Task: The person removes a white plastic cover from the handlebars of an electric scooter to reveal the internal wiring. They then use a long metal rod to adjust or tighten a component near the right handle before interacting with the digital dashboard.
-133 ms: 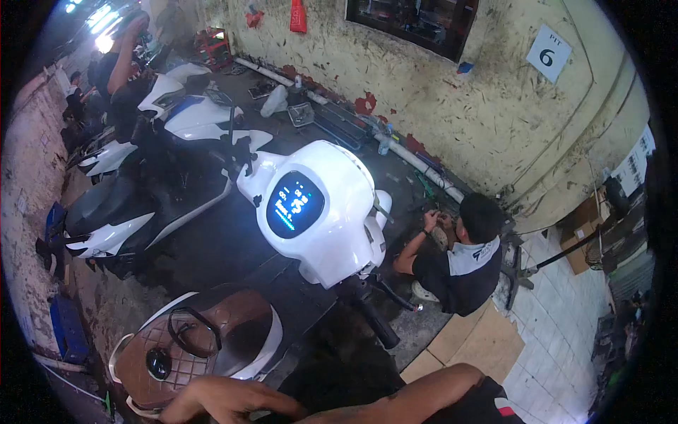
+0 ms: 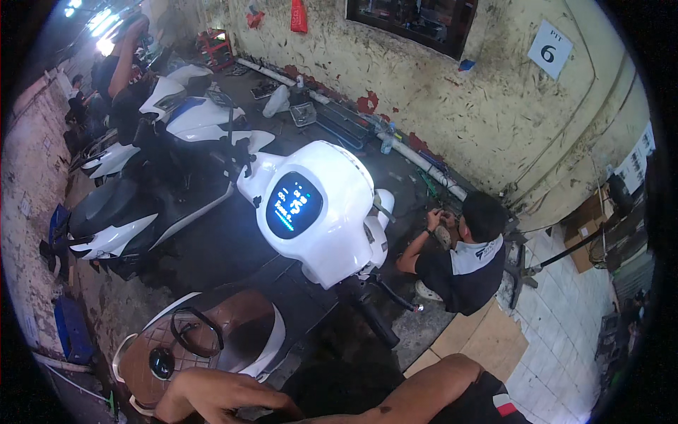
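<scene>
My left hand [image 2: 226,392] is bent at the lower edge, beside a brown quilted seat [image 2: 141,374] with white trim; its fingers are mostly hidden. A black looped part [image 2: 215,346] and a glossy black dome [image 2: 162,362] lie on the seat. My right forearm [image 2: 424,385] angles down-left across the bottom, its hand out of view. Ahead stands a white scooter front [image 2: 335,201] with a lit round-cornered display [image 2: 296,201], a black handlebar grip [image 2: 378,325] and a lever.
A co-worker [image 2: 462,261] crouches at the right on cardboard [image 2: 487,343], hands together near the wall. Another person [image 2: 120,63] is at the upper left among white-and-black scooters [image 2: 113,233]. Pipes [image 2: 424,166] run along the stained wall. A metal stand [image 2: 522,279] stands on tiles at the right.
My left hand and right forearm have shifted slightly upward in the picture. The co-worker appears a little farther right, and the view has moved very slightly.
</scene>
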A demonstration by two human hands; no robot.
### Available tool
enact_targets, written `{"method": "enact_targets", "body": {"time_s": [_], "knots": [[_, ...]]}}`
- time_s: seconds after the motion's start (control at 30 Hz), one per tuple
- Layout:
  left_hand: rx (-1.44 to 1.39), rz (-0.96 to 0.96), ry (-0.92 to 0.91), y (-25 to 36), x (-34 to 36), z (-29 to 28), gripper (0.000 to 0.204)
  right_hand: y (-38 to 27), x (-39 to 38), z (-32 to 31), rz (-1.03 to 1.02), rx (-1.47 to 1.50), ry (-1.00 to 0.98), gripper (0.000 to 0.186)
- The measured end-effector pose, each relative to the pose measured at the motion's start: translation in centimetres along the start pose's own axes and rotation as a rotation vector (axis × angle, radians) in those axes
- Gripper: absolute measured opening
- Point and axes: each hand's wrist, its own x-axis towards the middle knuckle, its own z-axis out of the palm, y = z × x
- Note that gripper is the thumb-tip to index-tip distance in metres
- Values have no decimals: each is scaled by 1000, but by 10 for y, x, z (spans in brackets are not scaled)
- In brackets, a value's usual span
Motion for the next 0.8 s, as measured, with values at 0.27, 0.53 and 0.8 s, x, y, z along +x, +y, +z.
{"method": "enact_targets", "body": {"time_s": [0.27, 0.53, 0.8], "knots": [[-489, -55, 100, -42, 54, 11, 62, 6, -54, -7, 209, -76, 248, 26], [-119, -443, 1068, -104, 135, 10, 37, 53, -342, -41, 152, 791, 1025, 35], [-783, 115, 1870, -158, 216, -12, 35, 224, -377, -32, 743, 1306, 1080, 33]]}}
